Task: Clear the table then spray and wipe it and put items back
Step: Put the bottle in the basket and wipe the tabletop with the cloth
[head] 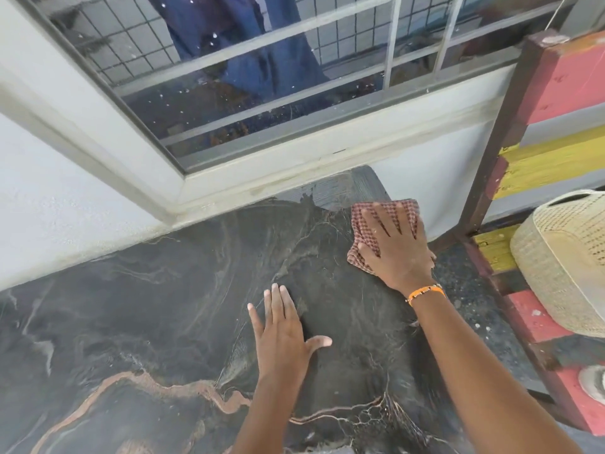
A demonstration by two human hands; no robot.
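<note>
The black marble-patterned table fills the lower part of the head view, with wet streaks on its surface. A reddish checked cloth lies near the table's far right corner. My right hand presses flat on the cloth with fingers spread and straight. My left hand rests flat on the bare tabletop, fingers straight, nearer to me and left of the cloth. No spray bottle shows.
A window with a metal grille and a white wall border the table's far side. To the right stands a red and yellow painted frame and a woven beige basket. Dark floor shows between table and frame.
</note>
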